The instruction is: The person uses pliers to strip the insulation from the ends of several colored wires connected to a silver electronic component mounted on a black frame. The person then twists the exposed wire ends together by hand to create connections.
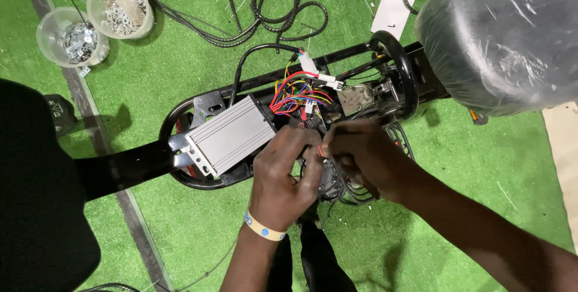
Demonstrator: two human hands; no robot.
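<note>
A black scooter frame (198,108) lies on green artificial turf. A ribbed silver controller box (232,135) rests on it, with a bundle of coloured wires (298,93) running out of its right end. My left hand (283,174), with a yellow wristband, and my right hand (361,153) meet just below the bundle. Their fingertips pinch a small red wire connector (320,150) between them. Both hands cover the parts underneath.
Two clear plastic tubs (117,6) of small metal hardware stand at the upper left. Black cables (271,15) loop across the top. A plastic-wrapped black seat (500,33) fills the upper right, beside a white card (391,12). A dark shape covers the left.
</note>
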